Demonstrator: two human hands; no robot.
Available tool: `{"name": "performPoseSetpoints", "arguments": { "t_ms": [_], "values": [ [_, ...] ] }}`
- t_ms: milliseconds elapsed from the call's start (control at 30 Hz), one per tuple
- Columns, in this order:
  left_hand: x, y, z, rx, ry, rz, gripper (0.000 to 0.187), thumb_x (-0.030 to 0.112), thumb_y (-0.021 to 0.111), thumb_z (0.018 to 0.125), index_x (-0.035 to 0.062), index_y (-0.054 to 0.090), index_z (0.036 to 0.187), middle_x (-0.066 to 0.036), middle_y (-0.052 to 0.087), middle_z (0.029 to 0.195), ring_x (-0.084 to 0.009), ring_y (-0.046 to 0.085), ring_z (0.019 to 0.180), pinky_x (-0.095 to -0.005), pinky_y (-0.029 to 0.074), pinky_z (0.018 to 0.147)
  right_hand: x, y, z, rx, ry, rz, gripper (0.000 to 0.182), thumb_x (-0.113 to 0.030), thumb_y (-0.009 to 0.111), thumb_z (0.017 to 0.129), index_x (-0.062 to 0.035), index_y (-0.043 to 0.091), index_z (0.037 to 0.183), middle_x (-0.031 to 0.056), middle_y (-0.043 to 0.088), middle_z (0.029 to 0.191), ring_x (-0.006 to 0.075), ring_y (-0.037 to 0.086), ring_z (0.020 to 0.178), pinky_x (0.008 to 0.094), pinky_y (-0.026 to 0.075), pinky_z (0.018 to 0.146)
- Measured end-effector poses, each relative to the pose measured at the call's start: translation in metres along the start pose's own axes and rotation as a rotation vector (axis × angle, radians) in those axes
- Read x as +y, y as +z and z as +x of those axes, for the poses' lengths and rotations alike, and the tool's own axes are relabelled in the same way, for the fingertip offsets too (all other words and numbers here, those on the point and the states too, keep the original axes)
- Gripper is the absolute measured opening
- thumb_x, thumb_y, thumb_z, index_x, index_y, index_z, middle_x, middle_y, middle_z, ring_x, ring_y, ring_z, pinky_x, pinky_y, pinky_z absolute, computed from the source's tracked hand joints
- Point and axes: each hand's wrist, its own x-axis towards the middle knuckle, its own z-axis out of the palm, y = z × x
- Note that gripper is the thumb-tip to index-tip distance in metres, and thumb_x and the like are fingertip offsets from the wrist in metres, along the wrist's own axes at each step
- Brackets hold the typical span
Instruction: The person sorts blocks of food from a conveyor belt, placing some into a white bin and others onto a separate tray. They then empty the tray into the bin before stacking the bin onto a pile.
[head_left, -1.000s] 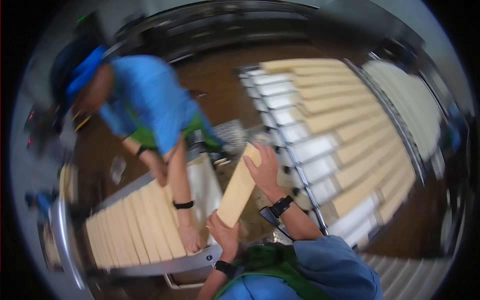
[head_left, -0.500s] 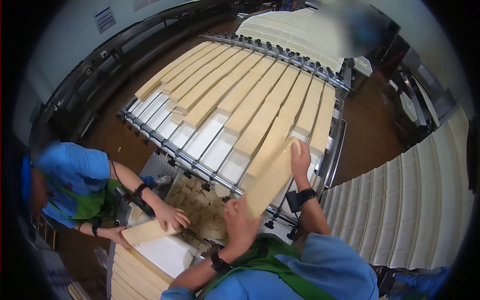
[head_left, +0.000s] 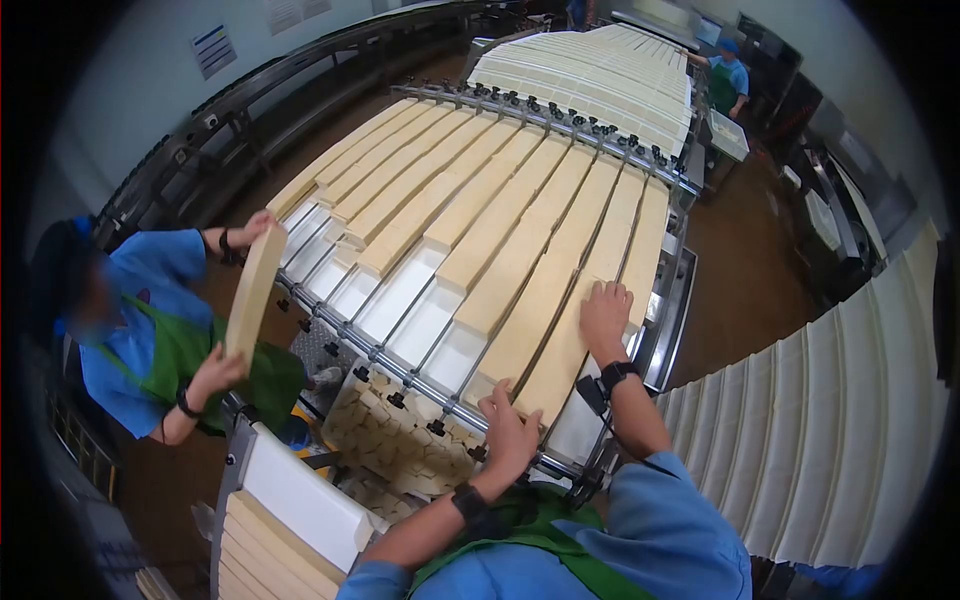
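Pale-yellow rectangular block [head_left: 556, 368], just beyond tubular metal rail [head_left: 430, 393]: apparently alignment step. Pinching rail-side end in left hand [head_left: 512, 438]; bracing far end with right hand [head_left: 607, 322], fingers close together, grip unclear. Likely called for next: squaring, even release.

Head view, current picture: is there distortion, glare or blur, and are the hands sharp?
Head view: strong fisheye curvature, black corners; head view: bright glints on the round silver metal rail; head view: a soft blurred patch on the nearer co-worker in a green apron; head view: left hand and right hand fairly sharp against the long, flat beige slab.
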Motion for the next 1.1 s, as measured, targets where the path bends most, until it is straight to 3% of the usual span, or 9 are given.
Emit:
{"name": "performPoseSetpoints", "arguments": {
  "t_ms": [133,200,333,467,567,667,800,900,1100],
  "values": [
    [-0.012,0.023,0.008,0.183,-0.025,-0.115,0.067,0.009,0.079,0.085,0.0057,0.042,0.140,-0.024,0.046,0.130,-0.0452,0.056,0.116,-0.0490,0.050,0.097,-0.002,-0.013,-0.050,0.124,-0.154,-0.006,0.045,-0.030,0.072,0.088,-0.0016,0.066,0.122,0.0217,0.058,0.133,0.0364,0.048,0.131,0.0525,0.035,0.110],
    [-0.018,0.024,0.008,0.207,-0.052,-0.153,0.065,0.006,0.079,0.083,0.0051,0.043,0.138,-0.024,0.047,0.129,-0.0453,0.056,0.115,-0.0489,0.049,0.099,-0.008,-0.014,-0.086,-0.042,-0.274,0.223,0.063,-0.033,0.073,0.088,-0.0058,0.056,0.142,0.0278,0.045,0.150,0.0433,0.037,0.144,0.0597,0.027,0.118],
    [-0.043,0.030,0.016,0.232,0.128,-0.132,0.060,0.000,0.075,0.082,0.0035,0.046,0.134,-0.024,0.049,0.126,-0.0432,0.054,0.116,-0.0471,0.047,0.101,-0.026,-0.029,-0.142,-0.328,-0.489,0.590,0.077,-0.037,0.073,0.089,-0.0120,0.044,0.156,0.0290,0.032,0.161,0.0461,0.024,0.153,0.0646,0.016,0.123],
    [-0.051,0.003,0.011,0.013,0.052,-0.251,0.054,-0.005,0.068,0.082,0.0056,0.050,0.132,-0.020,0.050,0.125,-0.0410,0.054,0.119,-0.0456,0.045,0.104,-0.030,-0.027,-0.157,-0.297,-0.569,0.330,0.085,-0.037,0.075,0.088,-0.0123,0.037,0.160,0.0254,0.024,0.167,0.0438,0.017,0.157,0.0659,0.009,0.124],
    [-0.063,-0.066,-0.004,0.102,0.103,-0.609,0.056,-0.006,0.067,0.083,0.0069,0.050,0.135,-0.019,0.051,0.130,-0.0415,0.054,0.124,-0.0445,0.043,0.109,-0.033,-0.023,-0.154,-0.351,-0.551,0.245,0.089,-0.033,0.079,0.085,-0.0064,0.037,0.158,0.0277,0.020,0.168,0.0444,0.015,0.157,0.0652,0.004,0.125],
    [-0.104,-0.136,-0.035,0.464,0.143,-0.244,0.054,-0.002,0.067,0.086,0.0067,0.052,0.137,-0.018,0.051,0.137,-0.0412,0.052,0.129,-0.0438,0.041,0.113,-0.054,-0.035,-0.145,-0.443,-0.493,0.098,0.094,-0.027,0.079,0.085,-0.0053,0.029,0.161,0.0303,0.019,0.167,0.0462,0.013,0.158,0.0682,0.005,0.123],
    [-0.191,-0.175,-0.108,0.923,-0.090,0.118,0.050,0.010,0.071,0.089,0.0067,0.056,0.137,-0.019,0.050,0.142,-0.0392,0.052,0.129,-0.0449,0.041,0.111,-0.145,-0.064,-0.143,-0.118,-0.804,0.268,0.083,-0.021,0.076,0.087,-0.0045,0.036,0.157,0.0292,0.033,0.159,0.0460,0.025,0.152,0.0650,0.016,0.122],
    [-0.226,-0.181,-0.190,1.273,-0.393,0.310,0.051,0.017,0.076,0.087,0.0070,0.060,0.134,-0.025,0.052,0.132,-0.0436,0.051,0.124,-0.0514,0.041,0.107,-0.277,-0.082,-0.173,-0.363,-1.112,0.741,0.054,-0.005,0.070,0.087,0.0004,0.055,0.139,0.0243,0.053,0.136,0.0421,0.048,0.130,0.0498,0.037,0.114],
    [-0.257,-0.169,-0.273,1.378,-0.940,0.393,0.076,0.026,0.081,0.085,-0.0048,0.044,0.144,-0.030,0.043,0.131,-0.0460,0.051,0.117,-0.0536,0.043,0.103,-0.514,-0.060,-0.293,-0.545,-1.680,0.991,0.049,-0.016,0.074,0.088,0.0032,0.061,0.131,0.0227,0.058,0.125,0.0420,0.051,0.120,0.0497,0.042,0.107]
  ]
}}
